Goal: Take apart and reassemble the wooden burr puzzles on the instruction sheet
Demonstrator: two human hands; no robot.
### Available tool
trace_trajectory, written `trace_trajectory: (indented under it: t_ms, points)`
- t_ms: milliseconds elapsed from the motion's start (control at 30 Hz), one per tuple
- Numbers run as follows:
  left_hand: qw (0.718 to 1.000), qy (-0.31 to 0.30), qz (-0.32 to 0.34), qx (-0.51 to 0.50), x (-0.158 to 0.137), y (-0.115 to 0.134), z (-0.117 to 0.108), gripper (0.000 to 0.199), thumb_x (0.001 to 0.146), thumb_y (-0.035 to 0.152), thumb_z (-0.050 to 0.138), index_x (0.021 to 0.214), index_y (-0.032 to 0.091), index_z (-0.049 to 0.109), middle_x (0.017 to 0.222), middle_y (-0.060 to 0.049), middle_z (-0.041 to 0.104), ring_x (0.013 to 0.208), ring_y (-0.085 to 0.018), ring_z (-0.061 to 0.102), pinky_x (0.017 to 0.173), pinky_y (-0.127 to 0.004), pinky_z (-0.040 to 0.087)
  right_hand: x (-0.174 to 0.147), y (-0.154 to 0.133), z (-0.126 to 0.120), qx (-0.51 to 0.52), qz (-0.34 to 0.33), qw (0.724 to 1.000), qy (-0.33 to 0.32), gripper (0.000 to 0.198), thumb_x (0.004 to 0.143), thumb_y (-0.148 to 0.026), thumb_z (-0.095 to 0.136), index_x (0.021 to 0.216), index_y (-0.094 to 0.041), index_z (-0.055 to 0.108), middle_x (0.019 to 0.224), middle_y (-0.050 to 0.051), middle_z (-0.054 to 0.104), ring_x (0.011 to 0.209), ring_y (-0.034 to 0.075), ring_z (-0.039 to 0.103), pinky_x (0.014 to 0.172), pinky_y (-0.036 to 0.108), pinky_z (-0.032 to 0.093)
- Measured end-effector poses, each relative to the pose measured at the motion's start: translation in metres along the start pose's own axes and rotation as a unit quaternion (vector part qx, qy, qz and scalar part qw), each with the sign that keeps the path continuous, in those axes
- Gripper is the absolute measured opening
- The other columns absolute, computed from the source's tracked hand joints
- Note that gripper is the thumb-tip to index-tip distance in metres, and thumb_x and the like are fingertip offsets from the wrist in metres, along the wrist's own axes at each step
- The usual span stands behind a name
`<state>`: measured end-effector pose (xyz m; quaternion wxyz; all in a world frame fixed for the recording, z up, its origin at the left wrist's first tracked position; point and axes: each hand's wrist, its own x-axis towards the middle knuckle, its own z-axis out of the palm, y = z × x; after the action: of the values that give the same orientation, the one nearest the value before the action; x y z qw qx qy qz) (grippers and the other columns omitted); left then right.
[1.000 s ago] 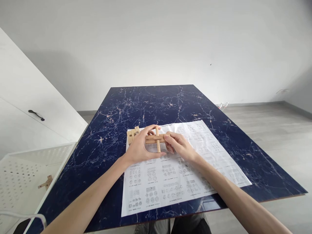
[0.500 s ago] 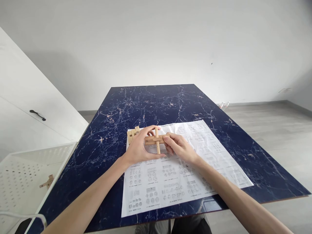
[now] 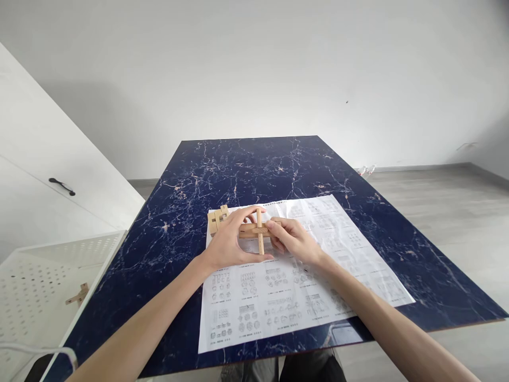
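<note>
Just above a printed instruction sheet, my two hands hold crossed wooden puzzle pieces. A light wooden stick stands crosswise over a browner wooden bar. My left hand curves round them, thumb below and fingers above, at the two ends of the stick. With thumb and fingers my right hand pinches the right end of the bar. Several pale notched wooden pieces lie joined on the sheet's upper left corner, partly hidden behind my left hand.
The sheet lies on a dark blue marbled table. At the left stand a white perforated basket with a wooden piece in it and a white cabinet with a black handle. A white cable crosses the lower left.
The crossed wooden pieces have shifted slightly to the right and down in the view. Both hands keep nearly the same grip.
</note>
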<state>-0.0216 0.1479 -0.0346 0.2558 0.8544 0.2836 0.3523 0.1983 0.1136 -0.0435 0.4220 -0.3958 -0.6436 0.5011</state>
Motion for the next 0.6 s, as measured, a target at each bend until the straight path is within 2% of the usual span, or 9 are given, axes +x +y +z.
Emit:
trace_trajectory:
  t_ms: [200, 333, 600]
  points:
    - [1.0, 0.007, 0.006, 0.024, -0.0004, 0.0033, -0.0005, 0.095, 0.073, 0.06, 0.095, 0.151, 0.033, 0.047, 0.144, -0.01, 0.066, 0.121, -0.032, 0.068, 0.107, -0.053, 0.055, -0.0029, 0.0016, 0.0016, -0.015, -0.02, 0.999, 0.028, 0.054, 0.111, -0.056, 0.051, 0.068, -0.023, 0.049, 0.058, -0.005, 0.05, 0.053, 0.012, 0.046, 0.059, 0.03, 0.038]
    - [1.0, 0.009, 0.0, 0.023, -0.0004, 0.0042, 0.0002, 0.095, 0.074, 0.061, 0.093, 0.151, 0.032, 0.047, 0.145, -0.011, 0.066, 0.115, -0.031, 0.069, 0.105, -0.053, 0.057, -0.003, 0.0002, 0.0007, 0.001, -0.017, 1.0, 0.016, 0.054, 0.11, -0.058, 0.051, 0.069, -0.023, 0.049, 0.057, -0.005, 0.048, 0.052, 0.012, 0.046, 0.058, 0.031, 0.039]
    - [1.0, 0.008, 0.009, 0.027, -0.0006, 0.0053, 0.0014, 0.095, 0.074, 0.06, 0.093, 0.151, 0.032, 0.045, 0.144, -0.011, 0.066, 0.114, -0.031, 0.069, 0.108, -0.056, 0.054, -0.0019, 0.0008, -0.005, 0.018, 0.002, 1.0, -0.019, 0.055, 0.108, -0.063, 0.052, 0.069, -0.024, 0.047, 0.054, -0.006, 0.043, 0.047, 0.011, 0.036, 0.049, 0.029, 0.032]
